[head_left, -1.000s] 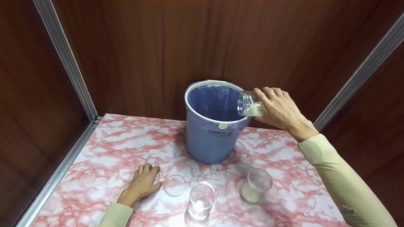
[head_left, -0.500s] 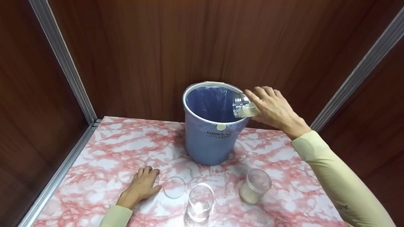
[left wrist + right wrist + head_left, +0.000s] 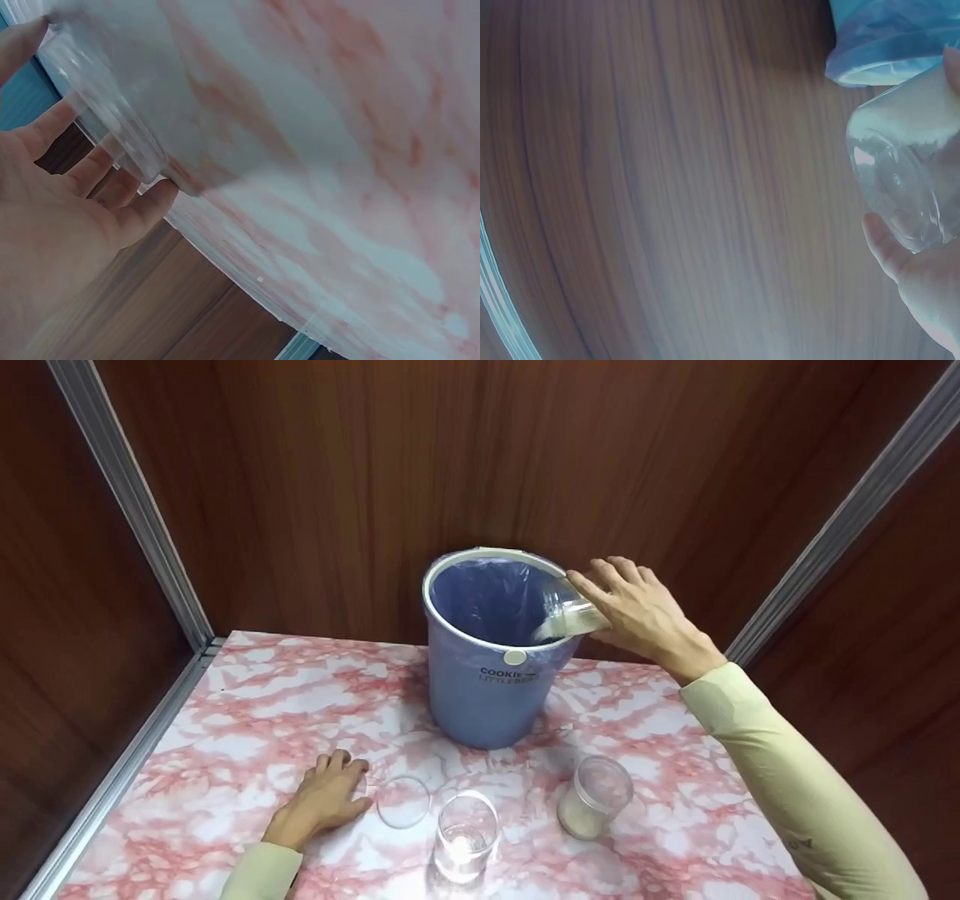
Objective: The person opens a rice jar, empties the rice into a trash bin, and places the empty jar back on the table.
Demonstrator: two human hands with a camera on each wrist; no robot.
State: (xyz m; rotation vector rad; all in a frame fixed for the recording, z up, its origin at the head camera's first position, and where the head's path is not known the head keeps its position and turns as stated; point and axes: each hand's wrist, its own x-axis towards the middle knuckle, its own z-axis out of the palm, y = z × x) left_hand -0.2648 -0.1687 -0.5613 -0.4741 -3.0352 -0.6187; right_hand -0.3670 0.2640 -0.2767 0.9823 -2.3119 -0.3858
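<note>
My right hand (image 3: 645, 611) grips a clear plastic jar (image 3: 581, 619), tipped on its side with its mouth inside the rim of a blue bin (image 3: 484, 709). Pale grains lie along the jar's lower wall and reach down past its mouth into the bin. In the right wrist view the jar's base (image 3: 896, 180) faces the camera. On the marbled table my left hand (image 3: 319, 802) holds a clear round lid (image 3: 105, 97), thumb on one side and fingertips on the other; from the head view the hand mostly covers it.
Another clear round lid (image 3: 405, 802) lies right of my left hand. Beside it stands a clear jar (image 3: 466, 840) with a bright reflection. A jar with pale grains (image 3: 585, 814) stands farther right. Wood-grain panels (image 3: 337, 495) enclose the marbled table (image 3: 277, 697).
My right hand has moved left and tilted the jar farther over the bin; the grains have slid to its mouth and now pour out. My left hand stays at the lid.
</note>
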